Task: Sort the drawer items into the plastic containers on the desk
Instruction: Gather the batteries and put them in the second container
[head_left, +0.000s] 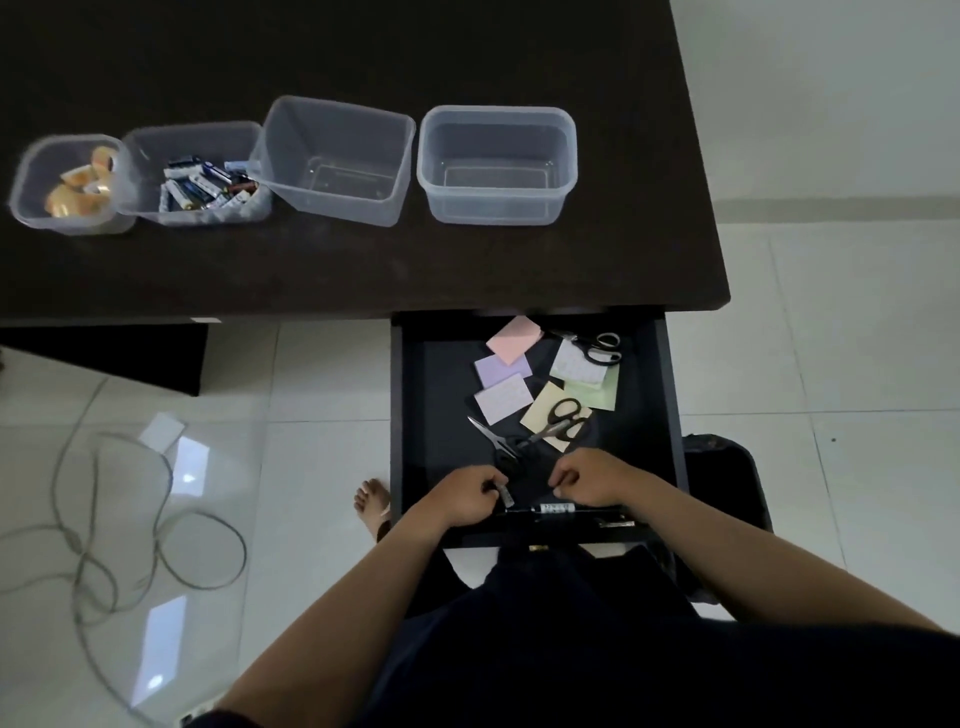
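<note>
The open black drawer (410, 415) holds pastel sticky-note pads (514, 340), a pair of black scissors (563, 418) on a yellow pad, a second pair (602, 348) at the far right, a third (493, 439) near my hands, and batteries (556, 508) along the front edge. My left hand (462, 493) is closed around a battery (505, 498) at the drawer's front. My right hand (592, 478) is curled over the front edge; what it pinches is hidden. On the desk stand a tape container (21, 182), a battery container (140, 150), and two empty containers (337, 109), (498, 111).
The dark desk (363, 270) ends at its right edge above the drawer. Grey cables (166, 519) loop over the white tiled floor at the left. A bare foot (371, 501) rests beside the drawer. A black bag or chair (727, 467) sits right of the drawer.
</note>
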